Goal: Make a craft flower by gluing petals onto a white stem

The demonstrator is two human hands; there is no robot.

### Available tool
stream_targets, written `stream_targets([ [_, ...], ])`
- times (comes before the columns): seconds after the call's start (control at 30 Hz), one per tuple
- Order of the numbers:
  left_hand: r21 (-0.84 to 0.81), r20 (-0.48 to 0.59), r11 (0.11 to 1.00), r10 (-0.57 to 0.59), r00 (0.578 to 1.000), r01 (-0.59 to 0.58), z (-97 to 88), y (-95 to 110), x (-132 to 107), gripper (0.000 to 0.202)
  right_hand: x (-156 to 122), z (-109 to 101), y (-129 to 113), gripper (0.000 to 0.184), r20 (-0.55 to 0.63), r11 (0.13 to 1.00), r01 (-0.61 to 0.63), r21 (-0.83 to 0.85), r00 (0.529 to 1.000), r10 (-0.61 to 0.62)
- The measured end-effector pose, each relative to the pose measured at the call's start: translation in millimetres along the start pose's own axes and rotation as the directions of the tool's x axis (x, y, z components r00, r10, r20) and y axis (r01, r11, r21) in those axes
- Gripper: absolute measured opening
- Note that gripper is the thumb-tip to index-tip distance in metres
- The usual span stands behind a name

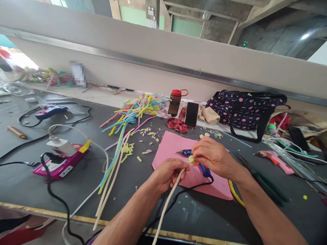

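My left hand [168, 174] is closed in a pinch on the top of a long cream stem [167, 204] that runs down toward me past the table edge. My right hand [213, 156] is closed on a small pale yellow piece [191, 159] at the stem's tip. Both hands hover over a pink foam sheet [173, 146]. A blue glue gun [189, 153] lies on the sheet under my right hand, its nozzle pointing left and its black cord trailing toward me.
Loose cream, yellow and blue stems [120, 149] fan out left of the sheet among cut scraps. A magenta power strip [62, 160] with cables lies far left. Behind stand a red-capped bottle [175, 101], a phone [191, 115] and a dotted bag [245, 109]. Green-handled pliers [263, 180] and a pink glue gun [274, 159] lie right.
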State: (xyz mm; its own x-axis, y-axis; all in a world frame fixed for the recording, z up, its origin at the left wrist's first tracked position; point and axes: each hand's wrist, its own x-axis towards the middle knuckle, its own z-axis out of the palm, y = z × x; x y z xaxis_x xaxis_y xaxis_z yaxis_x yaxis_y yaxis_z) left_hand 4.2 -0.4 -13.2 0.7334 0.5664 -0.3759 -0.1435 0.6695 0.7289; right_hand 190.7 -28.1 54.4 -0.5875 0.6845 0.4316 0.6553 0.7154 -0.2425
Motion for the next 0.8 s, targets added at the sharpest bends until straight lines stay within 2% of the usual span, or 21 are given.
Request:
stream_targets([
  [0.37, 0.007, 0.007, 1.000, 0.015, 1.000, -0.015, 0.3, 0.4, -0.5, 0.015, 0.1, 0.8, -0.6, 0.014, 0.006, 0.998, 0.030, -0.049, 1.000, -0.029],
  [0.8, -0.019, 0.036, 1.000, -0.019, 0.999, 0.020, -1.8, 0.6, 0.0, 0.014, -1.1, 0.5, -1.5, 0.013, -0.011, 0.997, 0.031, -0.074, 0.999, -0.032],
])
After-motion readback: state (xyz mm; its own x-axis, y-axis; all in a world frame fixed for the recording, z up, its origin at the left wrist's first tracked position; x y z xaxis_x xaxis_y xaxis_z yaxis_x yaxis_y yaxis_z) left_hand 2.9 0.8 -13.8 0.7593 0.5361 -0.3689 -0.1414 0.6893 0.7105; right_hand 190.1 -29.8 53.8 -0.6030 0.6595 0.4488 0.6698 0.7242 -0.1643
